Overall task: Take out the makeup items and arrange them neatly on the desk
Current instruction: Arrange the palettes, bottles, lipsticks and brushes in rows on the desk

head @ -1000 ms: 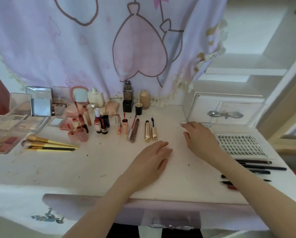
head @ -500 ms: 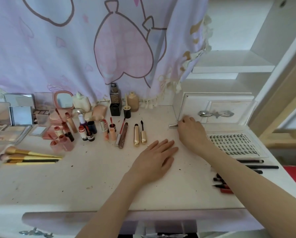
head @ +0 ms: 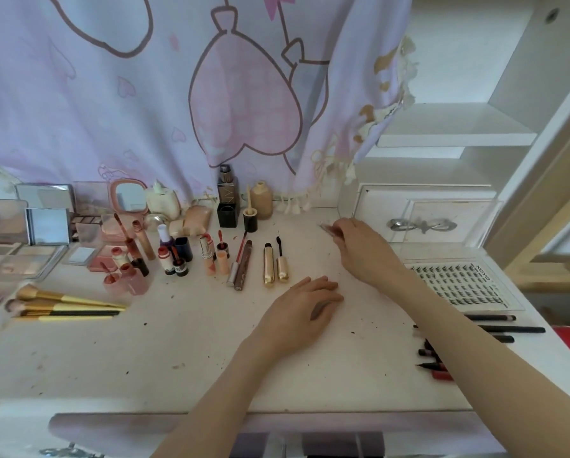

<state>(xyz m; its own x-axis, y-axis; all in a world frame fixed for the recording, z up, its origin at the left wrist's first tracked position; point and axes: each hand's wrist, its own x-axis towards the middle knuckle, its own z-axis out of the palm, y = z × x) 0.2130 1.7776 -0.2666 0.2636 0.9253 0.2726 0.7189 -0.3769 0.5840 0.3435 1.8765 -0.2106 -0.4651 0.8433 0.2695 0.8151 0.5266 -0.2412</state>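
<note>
Glossy gold metallic mascara tubes [head: 273, 266]

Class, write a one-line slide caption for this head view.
Right hand pinches a small slim item; left hand rests on the desk.

right hand [head: 359, 246] pinches small thin item [head: 328, 228] near drawer box [head: 422, 206] | left hand [head: 305, 305] flat on desk [head: 178, 352]

On the desk [head: 184, 352], makeup brushes [head: 65, 305] lie at the left, before the open palettes [head: 22, 256]. Lipsticks and tubes [head: 178, 256] stand in a row at centre, bottles [head: 244, 200] behind them against the curtain [head: 145, 94]. The lash tray [head: 462, 282] lies at the right, before the drawer unit [head: 419, 219], with eyeliner pencils [head: 495, 328] nearer the front edge.
</note>
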